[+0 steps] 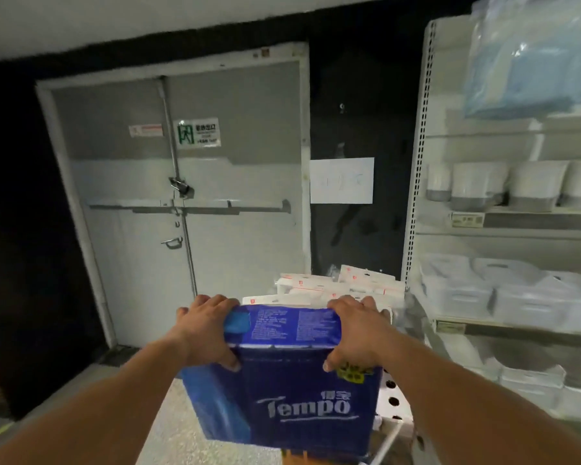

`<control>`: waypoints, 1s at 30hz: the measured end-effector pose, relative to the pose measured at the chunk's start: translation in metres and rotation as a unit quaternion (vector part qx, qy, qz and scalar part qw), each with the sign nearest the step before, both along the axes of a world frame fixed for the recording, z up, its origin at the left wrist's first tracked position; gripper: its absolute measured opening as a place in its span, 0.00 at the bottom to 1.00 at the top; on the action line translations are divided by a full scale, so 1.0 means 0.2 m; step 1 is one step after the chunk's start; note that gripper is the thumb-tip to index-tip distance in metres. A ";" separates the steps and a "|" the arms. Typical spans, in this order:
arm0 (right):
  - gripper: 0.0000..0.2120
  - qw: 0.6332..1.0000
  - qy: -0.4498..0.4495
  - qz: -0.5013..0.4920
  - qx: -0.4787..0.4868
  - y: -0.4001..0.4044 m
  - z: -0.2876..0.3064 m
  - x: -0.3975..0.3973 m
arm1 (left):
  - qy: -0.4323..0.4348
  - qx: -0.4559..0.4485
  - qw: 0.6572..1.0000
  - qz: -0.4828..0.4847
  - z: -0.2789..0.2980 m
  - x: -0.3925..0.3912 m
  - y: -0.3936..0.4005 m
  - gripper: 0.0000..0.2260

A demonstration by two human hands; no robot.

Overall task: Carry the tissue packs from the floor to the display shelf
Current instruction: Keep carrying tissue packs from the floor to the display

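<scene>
Step in hand: I judge this the carrying leg; the dark blue plastic-wrapped Tempo tissue pack (284, 377) is off the floor and held out in front of me at about chest height.
Left hand: my left hand (205, 333) grips the pack's upper left edge, fingers (215, 302) curled over the top and thumb pressed on the front face.
Right hand: my right hand (354, 330) grips the upper right edge the same way, fingers clamped over the top, thumb on the front.
Where the pack is: between my hands, upright, label facing me, well apart from the white metal display shelf (503, 219) on my right.
Behind the pack: a stack of white tissue packs with orange-red print (336, 285), low, just beside the shelf's upright.
Ahead: a grey double fire door with a push bar (188, 203).
Shelf state: white goods fill the tiers I can see; I cannot tell which gap suits the pack.
Next move: I expect to turn right, keep both grips firm, and slide the pack level onto a free tier.
</scene>
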State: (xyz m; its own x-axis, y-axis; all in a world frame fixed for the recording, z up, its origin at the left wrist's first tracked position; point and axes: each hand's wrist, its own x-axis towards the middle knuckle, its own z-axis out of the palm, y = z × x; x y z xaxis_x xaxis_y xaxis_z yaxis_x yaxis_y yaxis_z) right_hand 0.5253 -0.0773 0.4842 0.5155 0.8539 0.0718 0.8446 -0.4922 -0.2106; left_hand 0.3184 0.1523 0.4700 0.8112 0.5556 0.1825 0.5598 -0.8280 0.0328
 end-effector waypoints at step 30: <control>0.47 0.925 0.020 0.375 0.064 1.99 0.44 -1.93 | -0.007 0.037 0.932 0.360 0.56 -2.41 0.89 0.50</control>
State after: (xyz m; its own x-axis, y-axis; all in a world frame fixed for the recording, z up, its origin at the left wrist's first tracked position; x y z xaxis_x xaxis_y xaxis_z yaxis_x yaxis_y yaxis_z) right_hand 0.1391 0.3206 0.5724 -0.2136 0.9583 0.1899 0.9289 0.2594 -0.2642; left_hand -0.1634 0.3313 0.5821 0.2291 0.9408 0.2496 0.9715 -0.2372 0.0022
